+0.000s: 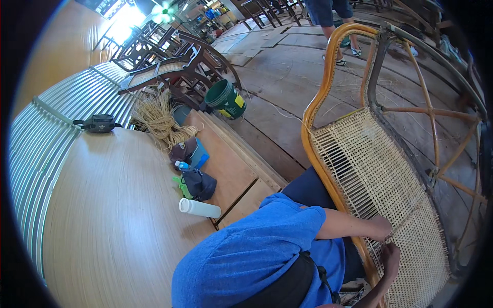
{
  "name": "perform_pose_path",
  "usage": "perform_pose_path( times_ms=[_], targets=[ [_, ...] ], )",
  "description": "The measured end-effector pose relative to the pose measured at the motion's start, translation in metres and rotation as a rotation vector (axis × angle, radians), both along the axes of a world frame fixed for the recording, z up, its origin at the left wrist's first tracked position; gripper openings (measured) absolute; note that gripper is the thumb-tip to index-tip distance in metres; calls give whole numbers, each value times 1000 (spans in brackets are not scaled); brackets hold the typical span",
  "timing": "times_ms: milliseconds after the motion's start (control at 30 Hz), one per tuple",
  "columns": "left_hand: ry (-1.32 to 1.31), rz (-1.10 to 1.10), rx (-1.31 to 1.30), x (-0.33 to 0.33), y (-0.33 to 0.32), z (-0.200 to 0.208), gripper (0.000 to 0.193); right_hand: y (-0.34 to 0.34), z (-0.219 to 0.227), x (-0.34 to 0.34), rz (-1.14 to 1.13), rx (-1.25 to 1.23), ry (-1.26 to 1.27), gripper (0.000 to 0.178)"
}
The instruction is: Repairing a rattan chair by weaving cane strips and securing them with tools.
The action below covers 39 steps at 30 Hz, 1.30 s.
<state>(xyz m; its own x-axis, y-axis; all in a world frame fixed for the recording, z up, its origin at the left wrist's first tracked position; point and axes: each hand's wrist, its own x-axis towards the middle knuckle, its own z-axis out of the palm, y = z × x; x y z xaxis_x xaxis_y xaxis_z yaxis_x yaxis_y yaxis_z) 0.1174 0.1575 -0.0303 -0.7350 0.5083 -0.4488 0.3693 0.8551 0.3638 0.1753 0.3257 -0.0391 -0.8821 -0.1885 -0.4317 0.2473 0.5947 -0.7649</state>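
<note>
My left hand [380, 228] rests at the woven cane seat [377, 159] of a rattan chair frame, close to its orange-brown front rail [326, 174]. Its fingers are bent and pressed together against the weave. Just below it, my right hand [391, 255] is curled with its fingertips at the same spot. What either hand pinches is too small to make out. A thin diagonal line crosses the weave from beside the hands. Along the rail, the mesh is looser, with open parallel strands. The frame lies against my legs.
A bundle of pale cane strands [162, 118] lies beside a green bucket [226, 97]. A white tumbler [199, 208], a dark bag [199, 184] and a cap [182, 150] rest on boards to my left. A person [328, 15] stands beyond the chair. Dark chairs [179, 66] are stacked behind.
</note>
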Motion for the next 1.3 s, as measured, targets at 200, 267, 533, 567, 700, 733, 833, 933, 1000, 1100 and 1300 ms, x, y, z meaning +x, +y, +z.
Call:
perform_pose_path(
  times_ms=[200, 267, 533, 567, 700, 733, 833, 933, 1000, 1100, 1300],
  targets=[
    [106, 147, 122, 12, -6, -18, 17, -1, 8, -4, 4, 49, -108, 22],
    [144, 176, 176, 19, 0, -14, 18, 13, -8, -1, -29, 73, -124, 23],
    [-98, 204, 146, 7, -42, 10, 20, -18, 8, -14, 110, 400, 121, 31],
    [70, 219, 202, 11, -48, 11, 20, -21, 18, -22, 127, 388, 116, 32],
    [25, 230, 343, 18, -41, 19, 14, -16, 31, -22, 29, 246, -164, 29],
    [65, 235, 337, 18, -40, 19, 13, -16, 26, -19, 12, 211, -83, 28],
    [104, 208, 260, 21, -32, 21, 11, -11, 20, -13, -14, 161, -22, 27],
    [130, 152, 145, 23, -30, 26, 11, -13, 27, -15, -7, 152, -139, 26],
    [134, 84, -11, 24, -29, 30, 12, -12, 23, -16, -12, 119, -135, 26],
    [31, 179, -13, 16, -21, 26, 16, -7, 22, -16, -6, 60, -114, 25],
    [-406, 465, 150, -5, -28, 25, 14, -1, 25, -17, -94, -129, -184, 18]
  ],
)
